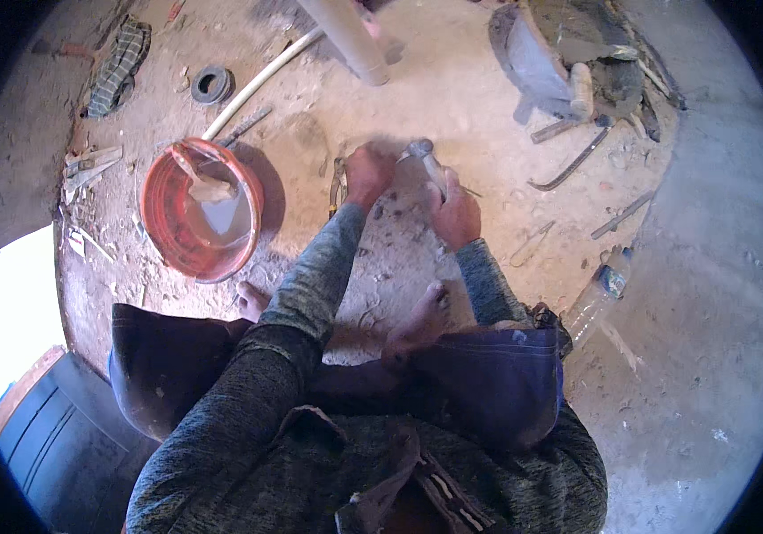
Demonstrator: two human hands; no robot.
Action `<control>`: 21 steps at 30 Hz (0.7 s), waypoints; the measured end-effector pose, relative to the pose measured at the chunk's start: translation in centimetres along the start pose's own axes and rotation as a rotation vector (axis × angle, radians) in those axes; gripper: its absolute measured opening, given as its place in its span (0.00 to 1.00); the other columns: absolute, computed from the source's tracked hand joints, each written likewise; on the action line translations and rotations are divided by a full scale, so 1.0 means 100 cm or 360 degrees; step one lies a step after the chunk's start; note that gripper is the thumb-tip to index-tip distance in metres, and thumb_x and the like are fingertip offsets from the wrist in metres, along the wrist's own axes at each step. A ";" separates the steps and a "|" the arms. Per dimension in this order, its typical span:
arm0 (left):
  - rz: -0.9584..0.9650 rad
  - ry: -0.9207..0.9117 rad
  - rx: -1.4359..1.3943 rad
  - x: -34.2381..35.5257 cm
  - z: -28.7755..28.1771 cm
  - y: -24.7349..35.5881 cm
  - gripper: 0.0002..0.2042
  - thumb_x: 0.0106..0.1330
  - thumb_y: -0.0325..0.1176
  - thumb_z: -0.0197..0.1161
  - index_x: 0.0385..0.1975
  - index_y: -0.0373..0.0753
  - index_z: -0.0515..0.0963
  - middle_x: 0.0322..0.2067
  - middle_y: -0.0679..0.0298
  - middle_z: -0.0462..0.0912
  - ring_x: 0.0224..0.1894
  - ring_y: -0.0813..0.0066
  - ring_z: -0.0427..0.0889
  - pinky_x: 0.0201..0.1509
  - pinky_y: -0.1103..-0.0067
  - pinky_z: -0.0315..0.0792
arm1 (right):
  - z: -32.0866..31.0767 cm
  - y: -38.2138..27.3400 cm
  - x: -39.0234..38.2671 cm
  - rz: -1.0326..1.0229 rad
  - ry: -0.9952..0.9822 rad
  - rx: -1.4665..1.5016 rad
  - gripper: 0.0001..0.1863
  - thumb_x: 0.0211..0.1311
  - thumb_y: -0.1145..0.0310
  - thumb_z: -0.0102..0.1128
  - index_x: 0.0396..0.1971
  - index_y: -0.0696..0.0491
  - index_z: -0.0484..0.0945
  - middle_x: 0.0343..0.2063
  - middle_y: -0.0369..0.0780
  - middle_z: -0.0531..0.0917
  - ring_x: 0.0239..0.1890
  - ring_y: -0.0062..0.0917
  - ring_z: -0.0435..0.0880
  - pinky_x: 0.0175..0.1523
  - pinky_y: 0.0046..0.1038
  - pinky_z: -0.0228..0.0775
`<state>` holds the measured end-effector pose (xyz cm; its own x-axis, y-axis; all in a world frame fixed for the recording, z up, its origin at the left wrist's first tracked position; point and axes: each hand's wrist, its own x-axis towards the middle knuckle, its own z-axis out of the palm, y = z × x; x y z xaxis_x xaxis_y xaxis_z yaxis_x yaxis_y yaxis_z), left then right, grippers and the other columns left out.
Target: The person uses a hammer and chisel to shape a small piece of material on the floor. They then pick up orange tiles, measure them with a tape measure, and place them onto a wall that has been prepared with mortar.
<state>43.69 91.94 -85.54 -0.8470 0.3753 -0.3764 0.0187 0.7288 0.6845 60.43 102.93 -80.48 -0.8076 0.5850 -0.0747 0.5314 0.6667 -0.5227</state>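
Observation:
My right hand (455, 214) grips the handle of a hammer (430, 167), its head tilted up toward the far side, over the dusty ground. Just to the left, my left hand (368, 176) is closed near the hammer head; something small and pale pokes out at its fingertips, too small to name. A pair of pliers (337, 185) lies right beside my left hand. A red bucket (157, 214) with greyish liquid and a trowel (208, 187) in it stands to the left of my forearm. My bare feet (435, 303) show below my hands.
A white pipe (257, 89), a thicker pipe (350, 44), a black ring (212, 84) and a striped cloth (119, 71) are at the far side. A worn metal container (531, 58) with tools sits far right. Rods, a curved bar (571, 160) and a plastic bottle (590, 303) lie at right.

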 end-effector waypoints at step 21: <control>0.0883 0.0079 0.0398 -0.031 -0.004 0.010 0.11 0.55 0.34 0.65 0.35 0.37 0.82 0.41 0.52 0.82 0.47 0.50 0.80 0.50 0.62 0.77 | -0.024 -0.010 0.002 0.0115 0.0069 0.0292 0.27 0.67 0.56 0.59 0.54 0.64 0.72 0.34 0.60 0.83 0.36 0.53 0.85 0.40 0.44 0.77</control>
<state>46.13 91.27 -83.43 -0.6991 0.7145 0.0280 0.5832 0.5471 0.6004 60.32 103.48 -77.89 -0.7549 0.6505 -0.0831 0.5289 0.5289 -0.6637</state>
